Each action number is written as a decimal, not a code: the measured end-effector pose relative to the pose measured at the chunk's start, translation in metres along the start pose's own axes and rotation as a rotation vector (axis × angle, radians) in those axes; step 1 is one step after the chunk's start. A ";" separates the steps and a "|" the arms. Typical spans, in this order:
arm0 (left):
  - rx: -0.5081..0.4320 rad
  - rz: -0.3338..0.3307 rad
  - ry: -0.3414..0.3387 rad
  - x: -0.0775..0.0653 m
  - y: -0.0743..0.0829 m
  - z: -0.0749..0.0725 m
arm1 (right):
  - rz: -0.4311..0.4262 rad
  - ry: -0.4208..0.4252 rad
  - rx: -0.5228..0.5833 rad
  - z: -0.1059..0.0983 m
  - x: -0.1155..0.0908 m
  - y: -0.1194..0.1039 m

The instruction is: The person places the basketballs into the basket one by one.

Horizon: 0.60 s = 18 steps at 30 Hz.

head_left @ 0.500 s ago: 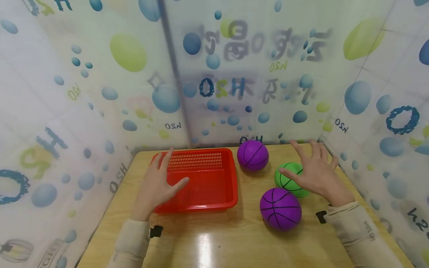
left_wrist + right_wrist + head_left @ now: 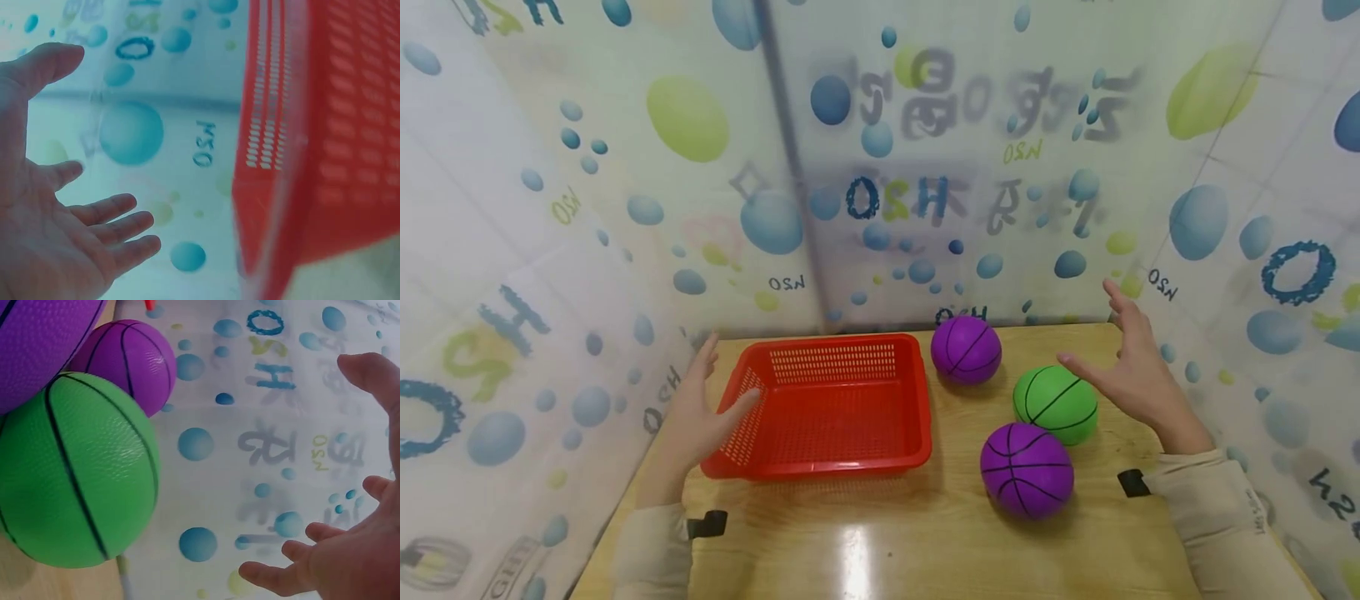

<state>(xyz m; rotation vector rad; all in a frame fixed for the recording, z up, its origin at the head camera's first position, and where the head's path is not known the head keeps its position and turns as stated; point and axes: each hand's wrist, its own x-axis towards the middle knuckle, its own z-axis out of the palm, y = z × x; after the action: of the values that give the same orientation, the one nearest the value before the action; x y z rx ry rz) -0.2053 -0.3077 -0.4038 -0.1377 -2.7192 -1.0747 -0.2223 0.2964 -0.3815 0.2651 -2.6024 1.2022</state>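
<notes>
A red plastic basket (image 2: pixel 835 467) sits on the left half of the table, with nothing inside it. My left hand (image 2: pixel 688 425) hovers by its left side, fingers spread and holding nothing; the left wrist view shows the palm (image 2: pixel 44 244) apart from the basket wall (image 2: pixel 350 125). To the right of the basket lie a green ball (image 2: pixel 1054 404) and two purple balls, one at the back (image 2: pixel 966 350) and one nearer the front (image 2: pixel 1027 470). Beside the green ball my right hand (image 2: pixel 1142 383) is held in the air, thumb and fingers apart, touching no ball.
The light wooden table (image 2: pixel 940 542) carries all of these. Printed curtains (image 2: pixel 880 167) with blue and green dots close it in at the back and on both sides. Small black pieces (image 2: pixel 707 523) are attached at both wrists.
Both hands have moved outward: the left one leftward from over the basket, the right one rightward off the green ball, which now shows fully. Basket and balls have stayed put.
</notes>
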 end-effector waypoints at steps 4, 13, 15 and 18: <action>0.017 -0.033 -0.017 -0.006 -0.021 0.002 | 0.038 -0.023 0.069 0.003 0.000 0.012; -0.103 -0.095 -0.094 -0.024 -0.067 0.022 | 0.118 -0.095 0.118 0.012 -0.004 0.041; -0.175 -0.140 -0.113 -0.028 -0.073 0.027 | 0.130 -0.104 0.123 0.014 -0.005 0.047; -0.221 -0.161 -0.110 -0.031 -0.080 0.035 | 0.147 -0.125 0.132 0.018 -0.006 0.055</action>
<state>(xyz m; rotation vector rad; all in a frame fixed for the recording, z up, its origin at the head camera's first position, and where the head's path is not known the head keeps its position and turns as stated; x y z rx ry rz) -0.1937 -0.3427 -0.4893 -0.0120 -2.7385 -1.4535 -0.2341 0.3177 -0.4341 0.1831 -2.6929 1.4545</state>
